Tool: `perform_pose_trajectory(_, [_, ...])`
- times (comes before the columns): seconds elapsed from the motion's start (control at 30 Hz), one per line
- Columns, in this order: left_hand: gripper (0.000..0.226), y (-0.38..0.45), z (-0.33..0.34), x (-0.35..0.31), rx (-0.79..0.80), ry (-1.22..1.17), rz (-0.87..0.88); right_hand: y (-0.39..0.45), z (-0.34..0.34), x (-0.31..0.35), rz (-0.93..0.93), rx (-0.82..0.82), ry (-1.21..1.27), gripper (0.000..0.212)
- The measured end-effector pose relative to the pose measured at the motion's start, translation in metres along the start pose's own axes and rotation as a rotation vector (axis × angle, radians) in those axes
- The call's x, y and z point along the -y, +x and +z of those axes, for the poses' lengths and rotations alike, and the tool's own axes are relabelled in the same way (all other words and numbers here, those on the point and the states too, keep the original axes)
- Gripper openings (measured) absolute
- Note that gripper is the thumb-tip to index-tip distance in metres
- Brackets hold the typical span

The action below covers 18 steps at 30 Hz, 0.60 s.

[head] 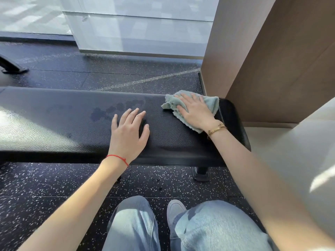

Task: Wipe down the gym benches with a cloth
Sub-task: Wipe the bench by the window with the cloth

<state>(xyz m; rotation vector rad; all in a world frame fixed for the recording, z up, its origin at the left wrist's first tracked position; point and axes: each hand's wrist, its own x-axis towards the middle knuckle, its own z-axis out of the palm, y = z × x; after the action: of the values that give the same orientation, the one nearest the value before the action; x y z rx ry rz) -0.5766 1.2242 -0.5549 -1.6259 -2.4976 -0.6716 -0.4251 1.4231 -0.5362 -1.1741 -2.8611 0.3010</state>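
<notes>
A long black padded gym bench (54, 124) runs left to right across the view. Damp streaks mark its top near the middle. A pale green cloth (211, 103) lies crumpled near the bench's right end. My right hand (194, 110) presses flat on the cloth, fingers spread, a gold bracelet on the wrist. My left hand (129, 130) rests palm down on the bare bench top to the left of the cloth, fingers apart, holding nothing, a red string on the wrist.
A brown wall panel (272, 60) stands close behind the bench's right end. Speckled black rubber floor (54, 187) lies all around. A bench leg (201, 173) stands below the right end. Another machine's black foot (12, 67) is far left. My knees are at the bottom.
</notes>
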Motion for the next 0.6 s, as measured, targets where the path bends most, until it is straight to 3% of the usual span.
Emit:
perform_pose_trajectory(0.13, [0.047,0.000,-0.019,0.044,-0.020,0.059,-0.069,-0.014,0.016,0.055,-0.267,0.008,0.004,0.051])
perform_pose_trajectory(0.27, [0.048,-0.004,-0.025,0.084,0.000,0.098,-0.170,-0.075,0.024,0.058,-0.500,0.009,0.002,0.051])
perform_pose_trajectory(0.43, [0.054,-0.006,-0.021,0.088,-0.030,0.078,-0.204,-0.036,0.015,0.044,-0.373,0.003,0.020,0.050])
perform_pose_trajectory(0.53, [0.055,-0.007,-0.021,0.088,-0.055,0.066,-0.198,0.035,0.009,0.068,-0.220,0.038,0.001,0.051])
perform_pose_trajectory(0.6, [0.054,-0.007,-0.021,0.090,-0.064,0.069,-0.196,0.055,0.014,0.096,-0.216,0.058,-0.004,0.053])
